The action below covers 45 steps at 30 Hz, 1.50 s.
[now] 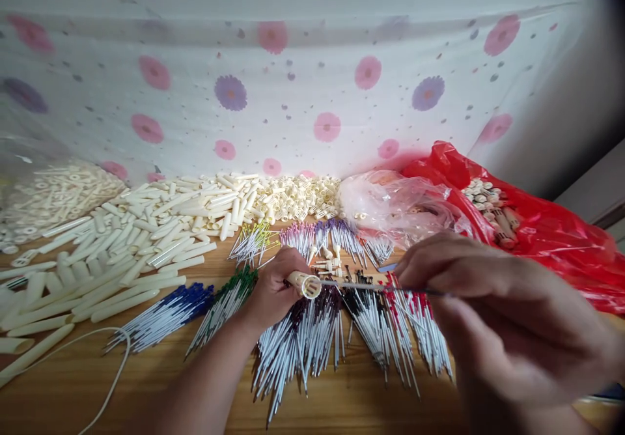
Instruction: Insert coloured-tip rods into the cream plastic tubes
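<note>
Head view: left hand (274, 290) pinches 1 cream tube (297, 281), right hand (508, 311) 1 thin rod (364, 285).

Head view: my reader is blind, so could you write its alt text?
The left hand grips a slotted tube, while the right hand holds a thin rod toward the tube's open end. On the wooden table lie colour-tipped rods, piled cream tubes and a red bag.

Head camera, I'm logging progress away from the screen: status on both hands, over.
Left hand gripping slotted cream tube. Right hand holding thin rod, far end at tube's opening, depth unclear. Loose colour-tipped rods below, on wooden table.
</note>
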Each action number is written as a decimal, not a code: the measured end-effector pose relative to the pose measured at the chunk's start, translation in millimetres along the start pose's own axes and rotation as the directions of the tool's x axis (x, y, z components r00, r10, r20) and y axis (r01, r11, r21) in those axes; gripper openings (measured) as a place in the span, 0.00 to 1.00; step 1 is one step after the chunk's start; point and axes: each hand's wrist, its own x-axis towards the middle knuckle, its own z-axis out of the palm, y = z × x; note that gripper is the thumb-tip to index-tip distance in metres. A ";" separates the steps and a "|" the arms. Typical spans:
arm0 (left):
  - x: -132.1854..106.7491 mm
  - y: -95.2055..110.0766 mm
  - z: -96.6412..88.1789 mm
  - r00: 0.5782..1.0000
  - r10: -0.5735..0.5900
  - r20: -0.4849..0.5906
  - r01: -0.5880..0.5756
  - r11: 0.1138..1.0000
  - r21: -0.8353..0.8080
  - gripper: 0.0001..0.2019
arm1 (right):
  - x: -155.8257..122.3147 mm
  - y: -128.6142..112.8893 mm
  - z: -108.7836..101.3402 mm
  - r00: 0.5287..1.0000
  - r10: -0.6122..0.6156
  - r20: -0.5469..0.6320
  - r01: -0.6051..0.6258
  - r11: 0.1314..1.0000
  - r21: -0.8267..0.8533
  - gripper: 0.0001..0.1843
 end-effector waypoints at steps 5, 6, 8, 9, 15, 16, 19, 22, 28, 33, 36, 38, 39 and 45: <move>0.6 -1.3 1.1 0.999 0.039 0.026 -0.039 0.999 -0.020 0.09 | 6.2 -12.7 8.8 0.967 -0.116 0.227 0.151 0.978 -0.145 0.09; 0.6 -1.4 0.9 0.999 0.039 0.032 -0.038 0.999 -0.023 0.09 | 7.2 -12.4 11.3 0.960 -0.137 0.246 0.177 0.972 -0.151 0.09; 0.6 -0.8 0.6 0.999 0.030 0.043 -0.029 0.999 -0.023 0.09 | 7.7 -11.2 14.5 0.952 -0.143 0.270 0.193 0.967 -0.168 0.10; 0.5 -0.4 0.5 0.999 0.024 0.049 -0.023 1.000 -0.021 0.10 | 7.5 -10.8 14.9 0.951 -0.137 0.276 0.190 0.966 -0.174 0.10; 1.0 2.1 0.0 0.997 -0.002 0.082 0.002 1.000 0.001 0.11 | 8.7 -11.7 10.3 0.953 -0.118 0.278 0.166 0.974 -0.156 0.10; 1.2 2.7 -0.1 0.996 -0.003 0.089 0.003 1.000 0.005 0.11 | 9.3 -11.5 10.4 0.952 -0.117 0.282 0.164 0.975 -0.148 0.11; 2.0 5.0 -0.1 0.994 -0.009 0.113 0.006 1.000 0.028 0.13 | 9.0 -7.9 14.2 0.949 -0.125 0.290 0.171 0.976 -0.138 0.11; 2.6 6.2 0.6 0.991 -0.023 0.135 0.014 0.998 0.066 0.14 | 4.5 0.2 21.1 0.949 -0.135 0.283 0.178 0.975 -0.133 0.09; 1.8 3.1 -2.6 0.991 0.015 0.134 -0.036 0.988 0.153 0.20 | -2.7 26.1 33.0 0.941 0.001 0.339 0.058 0.985 -0.162 0.09; 0.9 3.5 -6.3 0.994 -0.027 0.104 0.003 0.974 0.226 0.20 | -1.7 42.7 39.1 0.966 0.044 0.254 -0.004 0.988 -0.157 0.07; 1.0 5.8 -6.3 0.994 -0.045 0.099 0.017 0.962 0.271 0.19 | -2.2 47.1 41.4 0.971 0.045 0.236 -0.002 0.984 -0.179 0.05; 0.8 6.7 -6.1 0.995 -0.039 0.092 0.010 0.953 0.302 0.20 | -2.6 49.6 42.0 0.968 0.054 0.244 -0.010 0.984 -0.180 0.04; 0.6 6.7 -6.1 0.996 -0.036 0.084 0.007 0.948 0.319 0.20 | -2.7 51.1 42.0 0.967 0.061 0.246 -0.016 0.984 -0.178 0.04; 1.5 5.9 -6.3 0.999 -0.006 0.035 -0.009 0.905 0.426 0.20 | -3.3 59.8 41.8 0.960 0.122 0.250 -0.095 0.988 -0.120 0.04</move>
